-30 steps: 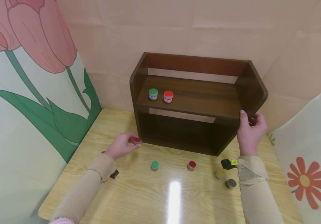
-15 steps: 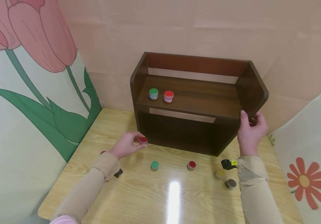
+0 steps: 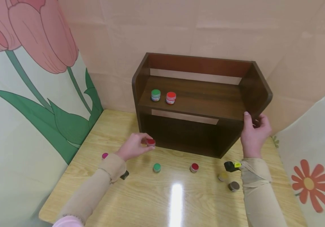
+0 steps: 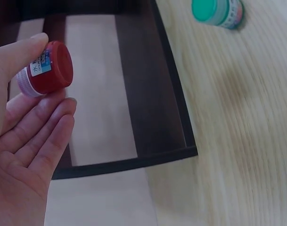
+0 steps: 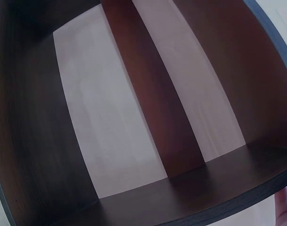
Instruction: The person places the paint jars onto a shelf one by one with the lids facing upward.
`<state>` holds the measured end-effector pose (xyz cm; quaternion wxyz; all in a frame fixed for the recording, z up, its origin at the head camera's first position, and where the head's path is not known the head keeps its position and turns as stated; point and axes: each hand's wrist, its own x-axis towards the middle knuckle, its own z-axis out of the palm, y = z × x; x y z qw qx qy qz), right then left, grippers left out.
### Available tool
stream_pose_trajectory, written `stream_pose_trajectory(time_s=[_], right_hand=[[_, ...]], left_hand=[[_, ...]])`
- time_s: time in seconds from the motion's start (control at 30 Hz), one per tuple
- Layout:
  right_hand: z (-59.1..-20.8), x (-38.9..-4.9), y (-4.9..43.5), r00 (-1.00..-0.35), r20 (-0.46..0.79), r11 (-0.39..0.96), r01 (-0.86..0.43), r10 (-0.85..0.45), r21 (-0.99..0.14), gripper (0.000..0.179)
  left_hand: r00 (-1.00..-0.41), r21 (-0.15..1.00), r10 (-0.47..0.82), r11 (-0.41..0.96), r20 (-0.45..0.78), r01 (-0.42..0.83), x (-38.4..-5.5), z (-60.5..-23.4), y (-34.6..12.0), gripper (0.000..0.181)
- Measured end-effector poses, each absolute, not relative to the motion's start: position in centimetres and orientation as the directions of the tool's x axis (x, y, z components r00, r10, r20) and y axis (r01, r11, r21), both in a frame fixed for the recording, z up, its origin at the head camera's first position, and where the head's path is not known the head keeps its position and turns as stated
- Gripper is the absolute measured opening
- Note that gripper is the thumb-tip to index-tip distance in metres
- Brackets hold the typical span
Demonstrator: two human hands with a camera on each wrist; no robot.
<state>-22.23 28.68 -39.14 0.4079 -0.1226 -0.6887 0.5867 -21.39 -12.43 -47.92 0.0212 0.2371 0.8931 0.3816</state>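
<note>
A small paint jar with a dark red top is pinched between the thumb and fingers of my left hand, in front of the lower opening of a dark brown two-tier shelf. In the left wrist view the red jar lies tipped sideways, its label partly under the thumb. My right hand grips the shelf's right side panel near the upper board, thumb on the front edge and fingers partly hidden behind. A green-topped jar and a bright red-topped jar stand upright on the upper board.
On the wooden table stand a green jar, another dark red jar, a yellow jar and a dark brown jar. A magenta-topped jar shows beside the left sleeve. Printed fabric walls surround the table.
My left hand has moved right with the dark red jar along the front of the shelf. The magenta jar now shows more from behind the sleeve. My right hand stays in place.
</note>
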Motion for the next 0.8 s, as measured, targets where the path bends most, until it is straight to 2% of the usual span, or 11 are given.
stream_pose_trajectory(time_s=[0.4,0.8], right_hand=[[-39.2,-22.2,28.8,-0.643,0.397,0.271,-0.29,0.655,-0.918,0.023],[-41.8,-24.3,30.9,-0.636,0.408,0.303,-0.273,0.656,-0.913,0.026]], left_hand=[[-0.864,0.673,0.483,0.593,0.142,0.442,-21.6,-46.4,-10.6,0.031],[-0.825,0.644,0.523,0.559,0.214,0.522,-21.9,-45.3,-9.4,0.028]])
